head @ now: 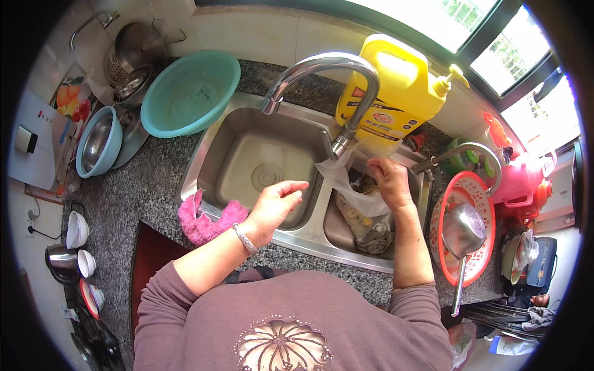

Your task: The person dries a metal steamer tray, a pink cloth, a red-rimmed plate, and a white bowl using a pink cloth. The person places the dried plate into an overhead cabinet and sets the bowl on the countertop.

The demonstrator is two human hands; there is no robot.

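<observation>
My left hand (pixel 277 207), with a silver bracelet at its wrist, hovers over the front edge of the large sink basin (pixel 218 153), its fingers partly curled and nothing seen between them. Under that wrist a fluffy pink cloth (pixel 204 222) lies over the sink's front rim. Above the small basin, my right hand (pixel 389 181) has its fingers closed at the top of a translucent plastic bag (pixel 341 174); the exact grip is partly hidden. The bag stands in the small basin with food scraps in it. A crumpled greyish bundle (pixel 375 237) rests at the basin's front.
A chrome faucet (pixel 325 60) arches over the sink. Behind it stands a yellow detergent jug (pixel 394 88) with a pump. A turquoise basin (pixel 190 95) sits at the left. To the right are a red-rimmed colander (pixel 482 222) with a metal ladle (pixel 464 229) and a thin curved tap (pixel 494 162).
</observation>
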